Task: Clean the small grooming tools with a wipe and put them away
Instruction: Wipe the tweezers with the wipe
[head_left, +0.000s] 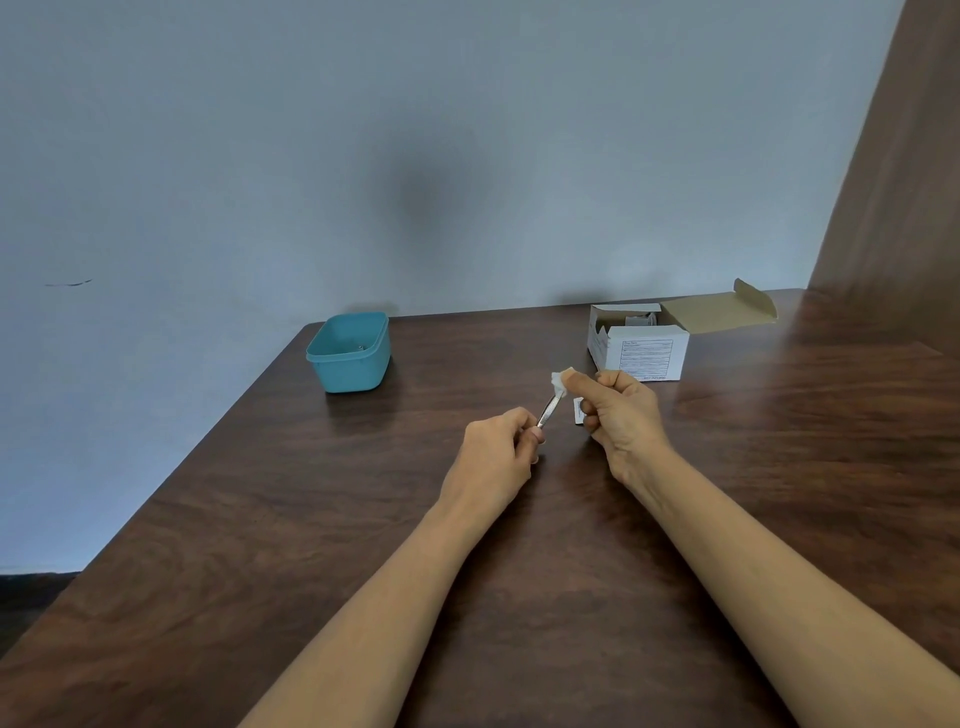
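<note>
Above the dark wooden table (363, 545) the left hand (498, 447) pinches the near end of a slim metal grooming tool (549, 410) while the right hand (621, 410) pinches a white wipe (559, 382) round its tip, with a teal tub (349, 358) well off to the left and just behind the hands an open white box (641, 351) whose label is too blurred to read.

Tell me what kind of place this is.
Probably a plain room in a home or office: a wood table against a bare wall, with a teal tub and an open box on it.
</note>
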